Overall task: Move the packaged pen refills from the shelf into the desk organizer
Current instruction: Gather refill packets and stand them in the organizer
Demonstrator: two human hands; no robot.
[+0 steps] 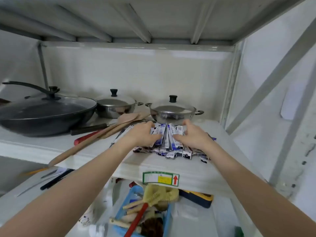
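A pile of packaged pen refills [168, 142], thin blue-and-white sleeves, lies on the white shelf [171, 165] in front of a steel pot. My left hand [142, 134] presses on the pile's left side and my right hand [191, 135] on its right, fingers curled around the packets and squeezing them together so the middle ones stand up. More packets spread out below and to the right of my hands. A blue organizer basket [169, 218] holding brushes and tools sits on the level below, near the bottom centre.
A dark wok with a glass lid [44, 110] sits at the left, with two lidded steel pots [116, 106] [172, 112] behind the pile. Wooden spatulas [102, 132] and a red-handled tool [85, 137] lie left of my hands. A shelf upright [230, 86] stands at the right.
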